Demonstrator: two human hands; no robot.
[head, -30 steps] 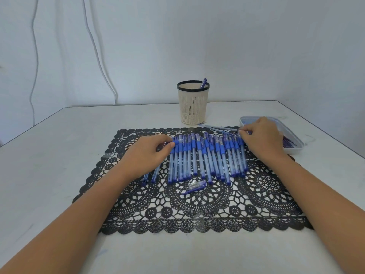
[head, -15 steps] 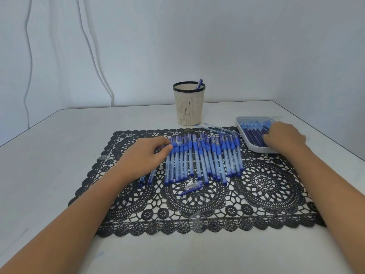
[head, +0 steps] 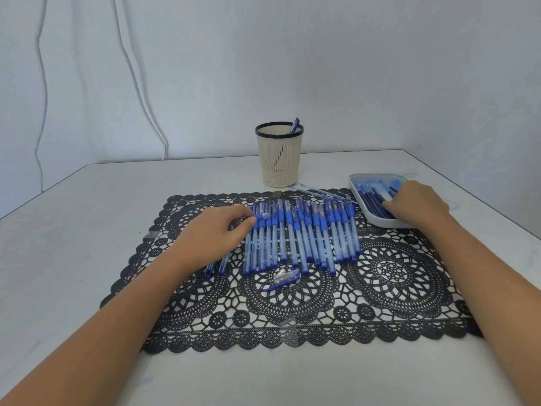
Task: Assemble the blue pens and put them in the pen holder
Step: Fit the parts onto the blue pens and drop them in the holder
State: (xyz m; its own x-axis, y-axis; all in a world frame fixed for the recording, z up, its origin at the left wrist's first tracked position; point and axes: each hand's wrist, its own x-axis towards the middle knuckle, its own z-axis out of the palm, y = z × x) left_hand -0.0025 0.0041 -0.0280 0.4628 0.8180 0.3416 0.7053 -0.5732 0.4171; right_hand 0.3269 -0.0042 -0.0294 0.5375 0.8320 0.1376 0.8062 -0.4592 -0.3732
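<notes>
At the left, the left hand [head: 213,230] lies palm-down on the black lace mat [head: 292,312], its fingers curled, with thumb and forefinger seeming to pinch the blue grip of the leftmost pen [head: 260,217]. Two more pens poke out from under its wrist on the near side. Just right of it, the row of pens [head: 304,238] lies side by side across the middle of the mat, blue grips toward the far side and clear barrels pointing near. A loose cap [head: 285,278] sits alone just in front of them. Beyond the row, off the far edge of the mat, stands the cream pen holder [head: 279,159], with one finished pen [head: 294,125] leaning inside. At the far right, a shallow white tray [head: 377,221] holds dark blue parts, and the right hand [head: 418,206] rests over it with fingertips bent down among them; whether it has actually caught one cannot be told. These pens look light, stiff and smooth, and being round they are likely to roll or scatter if nudged. The ribbed blue grip is probably the surest place to pinch, lifting one clear of its neighbours. The thin parts in the tray probably want a fingertip pinch near one end.
</notes>
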